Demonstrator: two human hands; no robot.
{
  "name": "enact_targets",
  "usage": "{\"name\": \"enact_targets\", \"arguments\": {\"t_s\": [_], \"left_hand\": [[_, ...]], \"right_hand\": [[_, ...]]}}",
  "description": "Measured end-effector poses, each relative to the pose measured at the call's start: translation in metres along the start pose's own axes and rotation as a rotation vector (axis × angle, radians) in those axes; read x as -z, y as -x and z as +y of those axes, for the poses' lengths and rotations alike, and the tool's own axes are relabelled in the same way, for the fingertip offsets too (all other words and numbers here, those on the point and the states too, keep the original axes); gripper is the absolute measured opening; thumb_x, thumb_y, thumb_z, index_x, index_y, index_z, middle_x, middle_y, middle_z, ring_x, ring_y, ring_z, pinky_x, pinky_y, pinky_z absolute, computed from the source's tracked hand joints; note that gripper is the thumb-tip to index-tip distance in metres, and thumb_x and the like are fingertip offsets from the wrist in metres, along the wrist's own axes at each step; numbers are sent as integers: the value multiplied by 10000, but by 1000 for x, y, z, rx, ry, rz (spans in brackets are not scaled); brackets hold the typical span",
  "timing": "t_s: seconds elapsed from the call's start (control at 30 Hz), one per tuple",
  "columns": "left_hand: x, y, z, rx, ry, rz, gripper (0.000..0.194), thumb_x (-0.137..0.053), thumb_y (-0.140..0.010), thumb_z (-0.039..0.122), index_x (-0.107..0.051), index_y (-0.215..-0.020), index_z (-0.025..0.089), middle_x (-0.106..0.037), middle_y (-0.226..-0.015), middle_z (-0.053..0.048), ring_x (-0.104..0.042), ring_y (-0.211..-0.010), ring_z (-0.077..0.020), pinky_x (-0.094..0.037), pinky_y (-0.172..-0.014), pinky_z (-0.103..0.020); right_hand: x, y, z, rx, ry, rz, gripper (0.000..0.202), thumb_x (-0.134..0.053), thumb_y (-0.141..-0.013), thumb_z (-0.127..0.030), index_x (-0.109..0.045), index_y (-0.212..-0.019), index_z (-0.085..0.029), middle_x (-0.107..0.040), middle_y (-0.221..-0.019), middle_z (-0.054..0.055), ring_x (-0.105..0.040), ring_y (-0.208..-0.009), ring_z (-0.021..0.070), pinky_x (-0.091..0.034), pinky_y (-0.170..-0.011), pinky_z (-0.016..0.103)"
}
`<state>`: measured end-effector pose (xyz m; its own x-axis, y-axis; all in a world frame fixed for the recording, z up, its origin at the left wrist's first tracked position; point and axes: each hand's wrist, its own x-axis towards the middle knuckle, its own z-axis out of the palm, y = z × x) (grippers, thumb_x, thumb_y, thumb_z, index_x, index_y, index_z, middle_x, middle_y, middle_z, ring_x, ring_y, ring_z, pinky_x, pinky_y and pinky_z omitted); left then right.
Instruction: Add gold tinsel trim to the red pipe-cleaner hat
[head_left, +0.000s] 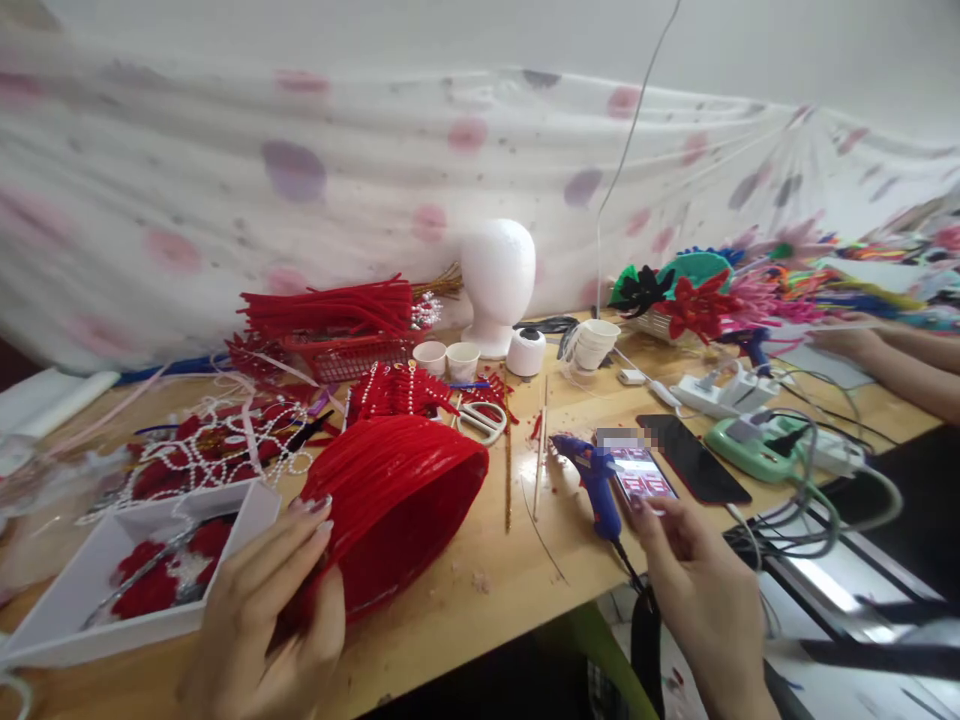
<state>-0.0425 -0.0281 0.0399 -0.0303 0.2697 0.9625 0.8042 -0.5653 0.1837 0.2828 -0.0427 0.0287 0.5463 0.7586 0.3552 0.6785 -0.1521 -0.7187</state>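
A red, ribbed, hollow hat-like piece (397,500) is tilted with its dark opening toward the lower right. My left hand (277,610) grips its left rim, thumb in front and fingers on the outside. My right hand (697,590) is at the lower end of a lit phone (641,468), its thumb and fingertips close together near the screen; whether they pinch anything is too small to tell. Beside that phone lies a blue glue gun (592,480), its nozzle pointing up and left. A second, dark phone (694,460) lies to the right.
A white foam head (498,285) stands at the back beside paper cups (463,362). Scissors (484,422) lie mid-table. Left are a red basket (345,358), bead strings (217,450) and a white box (142,640). Right are power strips (750,450), cables and another person's hands (851,342).
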Motion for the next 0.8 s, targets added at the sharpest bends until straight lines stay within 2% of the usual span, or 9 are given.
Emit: {"name": "enact_targets", "arguments": {"t_s": [0.07,0.13,0.23,0.33,0.4,0.57,0.7,0.77,0.8], "left_hand": [[1,-2,1,-34,6,-44,481,-728,-647,-86,-708,-1073,138,-766,-1028,-97,-727,-922,-249,-607,-857,-406],[0,-5,5,-40,19,-82,448,-721,-690,-55,-697,-1080,163,-765,-1032,-80,-724,-947,-243,-611,-861,-399],[-4,-15,16,-63,91,-132,353,-698,-749,-12,-677,-1063,148,-762,-1018,-84,-711,-1005,-240,-603,-891,-386],[-7,-24,25,-158,207,-203,255,-627,-807,2,-659,-1041,97,-753,-1021,-117,-699,-1052,-234,-592,-933,-372],[-8,-28,28,-199,253,-242,233,-598,-828,-2,-649,-1034,92,-752,-1020,-121,-704,-1050,-221,-596,-934,-361],[-13,-29,37,-76,311,-185,162,-671,-820,13,-631,-955,95,-759,-981,-123,-710,-1036,-225,-604,-917,-377],[-15,-30,41,-82,341,-211,189,-692,-789,-17,-636,-939,83,-759,-981,-131,-711,-1025,-227,-612,-897,-381],[-15,-30,42,-82,357,-220,187,-685,-794,-19,-642,-944,83,-759,-984,-132,-710,-1026,-227,-612,-900,-388],[-15,-31,42,-83,361,-221,182,-683,-796,-17,-646,-943,85,-759,-982,-130,-710,-1025,-225,-612,-902,-387]], "right_hand": [[-12,-13,11,193,151,6,674,-490,-814,-767,-680,-1052,-165,-691,-924,137,-639,-792,291,-493,-705,394],[-28,-26,17,323,274,-29,660,-440,-847,-746,-710,-955,-153,-680,-980,190,-605,-959,366,-460,-839,486],[-50,-43,15,347,333,-94,592,-420,-877,-654,-734,-783,-161,-684,-880,207,-595,-897,385,-441,-818,531],[-54,-49,8,349,293,-111,546,-397,-892,-580,-747,-799,-170,-685,-745,158,-608,-737,338,-467,-731,490],[-45,-46,6,317,203,-108,499,-438,-894,-569,-745,-847,-179,-678,-677,110,-613,-654,298,-488,-656,429],[8,-25,1,148,-214,-137,451,-548,-877,-622,-723,-773,-219,-671,-617,56,-619,-555,246,-477,-498,337],[44,-15,-33,427,-499,-457,436,-525,-894,-647,-724,-897,-260,-710,-779,51,-667,-704,251,-527,-657,357],[52,-14,-56,580,-504,-635,489,-482,-893,-688,-707,-857,-255,-685,-798,65,-659,-722,252,-511,-603,348],[54,-15,-65,612,-484,-652,510,-464,-896,-697,-694,-821,-248,-661,-775,66,-645,-698,243,-487,-558,338]]}}
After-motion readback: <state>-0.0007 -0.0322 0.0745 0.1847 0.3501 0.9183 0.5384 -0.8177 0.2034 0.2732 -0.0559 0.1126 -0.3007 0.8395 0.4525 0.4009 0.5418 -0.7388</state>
